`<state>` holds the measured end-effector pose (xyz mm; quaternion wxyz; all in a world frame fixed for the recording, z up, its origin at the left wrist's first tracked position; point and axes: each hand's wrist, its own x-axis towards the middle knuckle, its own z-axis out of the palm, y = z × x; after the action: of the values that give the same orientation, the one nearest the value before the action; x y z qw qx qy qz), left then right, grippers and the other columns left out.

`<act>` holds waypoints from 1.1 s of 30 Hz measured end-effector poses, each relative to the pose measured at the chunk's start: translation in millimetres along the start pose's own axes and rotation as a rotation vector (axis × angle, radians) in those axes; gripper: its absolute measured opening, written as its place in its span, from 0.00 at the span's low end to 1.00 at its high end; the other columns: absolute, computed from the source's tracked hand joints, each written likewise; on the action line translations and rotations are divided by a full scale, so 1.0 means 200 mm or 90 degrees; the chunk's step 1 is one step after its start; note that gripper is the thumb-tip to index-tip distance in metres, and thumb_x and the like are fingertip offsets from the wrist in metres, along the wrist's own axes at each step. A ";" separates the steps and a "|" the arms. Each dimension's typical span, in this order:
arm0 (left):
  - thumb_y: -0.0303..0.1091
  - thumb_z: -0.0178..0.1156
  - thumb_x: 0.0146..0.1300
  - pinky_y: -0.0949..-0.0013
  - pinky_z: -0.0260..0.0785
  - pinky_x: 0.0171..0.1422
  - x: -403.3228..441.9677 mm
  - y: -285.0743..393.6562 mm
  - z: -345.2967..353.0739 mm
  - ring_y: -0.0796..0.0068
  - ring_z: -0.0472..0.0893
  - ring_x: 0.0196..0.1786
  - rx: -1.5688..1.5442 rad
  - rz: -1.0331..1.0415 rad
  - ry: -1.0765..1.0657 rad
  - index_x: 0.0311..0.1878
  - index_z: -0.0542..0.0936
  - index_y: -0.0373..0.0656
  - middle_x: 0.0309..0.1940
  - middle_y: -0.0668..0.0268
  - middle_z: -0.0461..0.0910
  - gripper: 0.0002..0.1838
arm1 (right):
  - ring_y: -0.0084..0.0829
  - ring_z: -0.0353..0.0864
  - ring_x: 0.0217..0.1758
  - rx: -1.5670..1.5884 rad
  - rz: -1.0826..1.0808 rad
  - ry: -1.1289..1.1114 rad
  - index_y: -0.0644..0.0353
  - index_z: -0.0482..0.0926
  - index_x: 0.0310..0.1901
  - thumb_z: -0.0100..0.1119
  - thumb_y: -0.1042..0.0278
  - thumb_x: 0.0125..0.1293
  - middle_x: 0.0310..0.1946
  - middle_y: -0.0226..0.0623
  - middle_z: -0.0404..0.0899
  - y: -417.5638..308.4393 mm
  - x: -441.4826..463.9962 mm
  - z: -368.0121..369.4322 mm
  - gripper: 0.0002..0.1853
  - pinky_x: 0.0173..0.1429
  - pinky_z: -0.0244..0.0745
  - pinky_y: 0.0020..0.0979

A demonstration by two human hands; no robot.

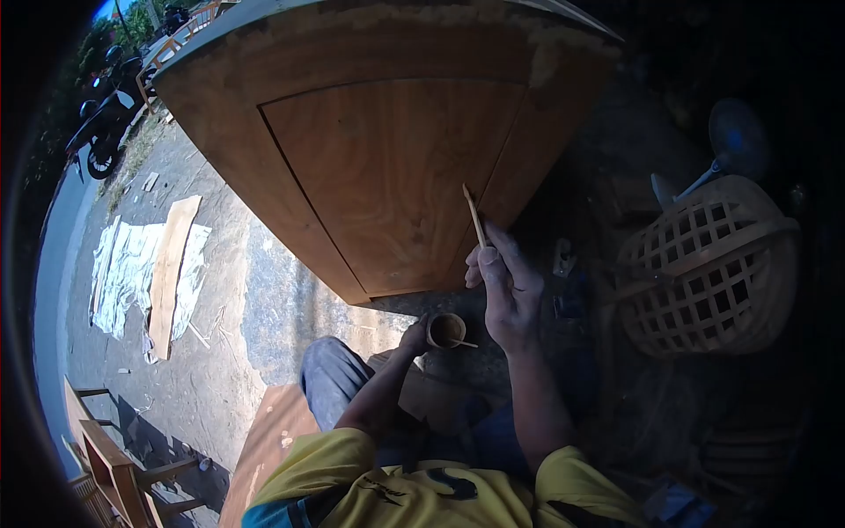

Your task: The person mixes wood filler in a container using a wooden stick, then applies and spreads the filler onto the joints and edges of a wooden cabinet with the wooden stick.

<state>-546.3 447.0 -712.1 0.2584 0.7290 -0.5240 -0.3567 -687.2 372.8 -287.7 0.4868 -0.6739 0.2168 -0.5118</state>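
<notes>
Pinched in the fingers of my right hand [510,286] is a slim wooden stick [475,220]; whether its narrow tip is a brush or bare wood is too small to tell. That tip is at or very near the right side of a brown wooden panel [387,167], close to the groove along its edge. My left hand [418,334] grips a small round cup [446,329] by its side, low in front of my lap. Another thin stick [465,343] leans over the cup's rim. The cup's contents are dark and hard to make out.
On the right lie a plastic lattice basket [704,273] and a fan [738,139] in shadow. A plank [173,273] rests on a white cloth [123,273] at left. Wooden furniture [114,458] stands lower left; a motorcycle [104,132] is parked beyond.
</notes>
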 end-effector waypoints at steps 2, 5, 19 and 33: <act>0.40 0.84 0.55 0.46 0.83 0.65 0.00 0.06 -0.18 0.44 0.89 0.61 0.101 0.021 0.033 0.75 0.78 0.49 0.59 0.50 0.90 0.43 | 0.23 0.78 0.33 -0.150 -0.127 0.061 0.63 0.79 0.77 0.61 0.72 0.85 0.35 0.34 0.80 0.02 0.10 0.07 0.22 0.42 0.78 0.32; 0.44 0.76 0.68 0.53 0.85 0.53 -0.23 0.41 -0.68 0.53 0.94 0.47 -0.012 0.009 0.249 0.47 0.89 0.41 0.42 0.56 0.94 0.16 | 0.28 0.75 0.29 -0.342 -0.293 0.159 0.60 0.81 0.76 0.67 0.75 0.80 0.32 0.36 0.75 0.06 0.23 0.16 0.25 0.38 0.75 0.37; 0.43 0.75 0.71 0.54 0.84 0.57 -0.57 0.14 -0.98 0.52 0.94 0.48 0.011 -0.043 0.449 0.50 0.90 0.38 0.43 0.52 0.94 0.17 | 0.33 0.78 0.27 -0.456 -0.350 0.207 0.56 0.80 0.77 0.69 0.78 0.77 0.32 0.38 0.73 0.09 0.32 0.24 0.29 0.32 0.76 0.41; 0.38 0.75 0.71 0.56 0.85 0.56 -0.65 0.10 -1.06 0.53 0.95 0.46 -0.016 -0.035 0.456 0.53 0.89 0.38 0.43 0.51 0.94 0.15 | 0.43 0.90 0.35 -0.380 -0.217 0.089 0.57 0.84 0.70 0.68 0.72 0.77 0.37 0.47 0.86 0.08 0.07 0.09 0.22 0.40 0.83 0.42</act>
<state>-416.4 564.5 -535.0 0.4251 0.8183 -0.3759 -0.0919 -661.6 361.8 -294.9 0.1602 -0.7762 0.2743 -0.5447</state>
